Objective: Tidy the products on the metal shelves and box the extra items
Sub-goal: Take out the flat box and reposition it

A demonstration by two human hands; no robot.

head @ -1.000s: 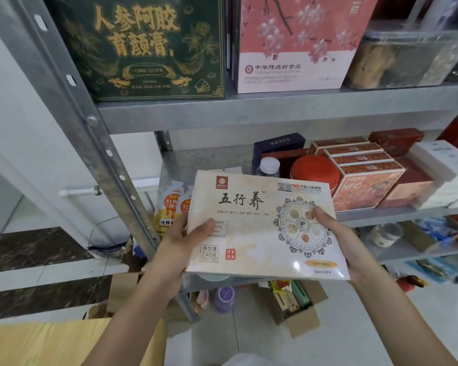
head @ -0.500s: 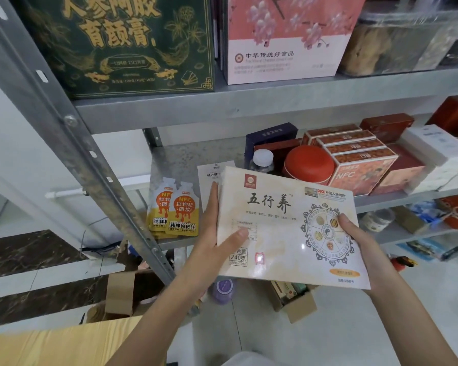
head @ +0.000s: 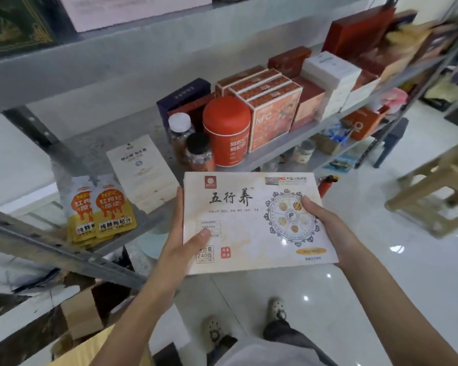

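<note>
A flat cream box point(head: 249, 223) with black Chinese lettering and a round emblem is held level in front of the metal shelf point(head: 90, 151). My left hand point(head: 179, 241) grips its left edge, thumb on top. My right hand point(head: 325, 228) grips its right side, thumb on the emblem. On the shelf lie two orange-yellow pouches point(head: 101, 210) and a flat white box point(head: 143, 170). Further right stand two clear bottles point(head: 189, 143), a red canister point(head: 226, 130) and orange NFC boxes point(head: 270, 107).
White boxes point(head: 331, 80) and red boxes point(head: 354, 35) fill the shelf's right part. An open cardboard box point(head: 90, 310) sits on the floor under the shelf. A wooden stool point(head: 436, 186) stands on the white tiled floor at right. My feet point(head: 249, 320) show below.
The view has dropped and swung right. The cream box, still in both hands, has come away from the shelf toward me, uncovering the white flat box and the bottles.
</note>
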